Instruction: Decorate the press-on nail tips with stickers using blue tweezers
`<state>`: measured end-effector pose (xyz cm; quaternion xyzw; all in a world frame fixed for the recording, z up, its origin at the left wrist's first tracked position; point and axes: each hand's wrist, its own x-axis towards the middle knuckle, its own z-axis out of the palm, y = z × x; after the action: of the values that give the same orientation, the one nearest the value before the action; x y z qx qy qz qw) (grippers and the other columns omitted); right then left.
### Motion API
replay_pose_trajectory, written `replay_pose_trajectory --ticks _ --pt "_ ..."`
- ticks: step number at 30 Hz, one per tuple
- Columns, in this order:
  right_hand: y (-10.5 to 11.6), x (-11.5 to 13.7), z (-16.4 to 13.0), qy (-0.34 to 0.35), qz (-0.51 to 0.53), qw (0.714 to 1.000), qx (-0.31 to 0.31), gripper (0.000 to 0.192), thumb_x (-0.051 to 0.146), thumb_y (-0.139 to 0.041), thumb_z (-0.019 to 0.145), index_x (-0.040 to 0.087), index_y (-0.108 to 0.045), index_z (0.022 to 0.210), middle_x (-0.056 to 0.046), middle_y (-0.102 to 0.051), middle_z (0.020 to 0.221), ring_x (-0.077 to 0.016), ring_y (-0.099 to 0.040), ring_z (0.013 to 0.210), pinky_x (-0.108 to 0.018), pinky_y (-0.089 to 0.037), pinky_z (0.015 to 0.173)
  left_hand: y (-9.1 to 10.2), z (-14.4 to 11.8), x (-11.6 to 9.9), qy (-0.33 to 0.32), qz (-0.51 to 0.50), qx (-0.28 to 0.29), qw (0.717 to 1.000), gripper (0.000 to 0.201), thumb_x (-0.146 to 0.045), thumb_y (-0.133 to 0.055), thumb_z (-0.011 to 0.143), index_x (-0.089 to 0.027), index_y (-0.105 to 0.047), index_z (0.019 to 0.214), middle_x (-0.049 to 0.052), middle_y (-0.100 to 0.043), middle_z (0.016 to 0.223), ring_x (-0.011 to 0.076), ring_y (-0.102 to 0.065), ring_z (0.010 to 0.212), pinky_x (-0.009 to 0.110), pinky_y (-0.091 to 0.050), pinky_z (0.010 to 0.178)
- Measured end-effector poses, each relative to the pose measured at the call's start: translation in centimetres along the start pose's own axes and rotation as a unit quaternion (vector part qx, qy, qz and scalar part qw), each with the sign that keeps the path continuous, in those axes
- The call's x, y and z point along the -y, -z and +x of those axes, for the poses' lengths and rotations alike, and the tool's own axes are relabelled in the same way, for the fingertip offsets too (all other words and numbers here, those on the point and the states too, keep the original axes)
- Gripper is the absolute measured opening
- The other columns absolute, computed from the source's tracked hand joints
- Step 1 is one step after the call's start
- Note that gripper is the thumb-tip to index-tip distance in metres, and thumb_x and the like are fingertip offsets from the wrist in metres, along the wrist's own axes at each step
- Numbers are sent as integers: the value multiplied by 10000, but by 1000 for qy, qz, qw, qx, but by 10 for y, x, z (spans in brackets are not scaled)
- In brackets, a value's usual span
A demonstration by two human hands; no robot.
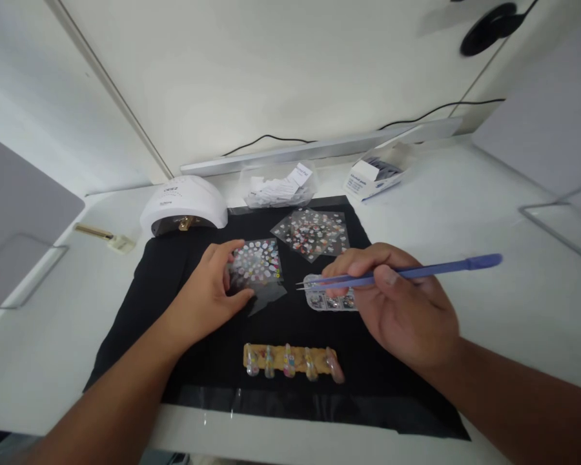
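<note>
My right hand is closed around blue tweezers, held level with their fine tips pointing left and slightly apart, nothing visible between them. Behind that hand, partly hidden, lies a clear compartment case of small shiny pieces. My left hand grips the left side of a nail sticker sheet with round patterned stickers, forefinger at its top corner and thumb lower down. Below the sheet a clear film shows. Nearer me, a tan strip carries several decorated false nails.
A black mat covers the table's middle. More sticker sheets overlap farther back. Behind stand a white nail lamp, a clear bin of white packets and an alcohol pad box. A gold-handled brush lies left.
</note>
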<state>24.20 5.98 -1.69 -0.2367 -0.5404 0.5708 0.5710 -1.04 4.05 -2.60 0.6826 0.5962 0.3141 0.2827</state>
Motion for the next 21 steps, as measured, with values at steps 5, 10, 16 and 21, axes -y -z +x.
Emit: replay_pose_trajectory --ticks 5,10,16,21 --pt "-6 7 -7 11 23 1000 -5 192 391 -635 909 250 -733 824 -25 -688 750 -194 -657 755 -356 -553 758 -4 4 0 0 -192 -3 981 727 -230 -671 776 -208 -368 1437 7 -575 930 63 -452 559 212 -418 509" --pt "-17 24 -19 47 2 998 52 229 400 -534 971 280 -711 887 13 -655 678 -171 -616 683 -439 -450 1030 -5 -3 -16 -36 -318 -60 946 650 -240 -672 839 -272 -376 1417 -74 -521 724 62 -489 548 185 -452 534" --pt "-25 26 -29 94 -20 984 148 265 426 -470 1001 308 -702 1052 -7 -691 783 -202 -679 859 -530 -423 1100 -17 -26 -38 -77 -392 -98 912 565 -180 -707 871 -409 -479 1334 -64 -593 804 50 -567 590 137 -517 559" --pt "-27 18 -29 134 -15 976 172 302 418 -508 984 279 -718 1150 -60 -729 846 -239 -704 932 -462 -571 905 -32 -37 -43 -119 -403 -106 901 505 -138 -682 890 -405 -533 1292 -52 -599 852 57 -589 625 134 -546 565"
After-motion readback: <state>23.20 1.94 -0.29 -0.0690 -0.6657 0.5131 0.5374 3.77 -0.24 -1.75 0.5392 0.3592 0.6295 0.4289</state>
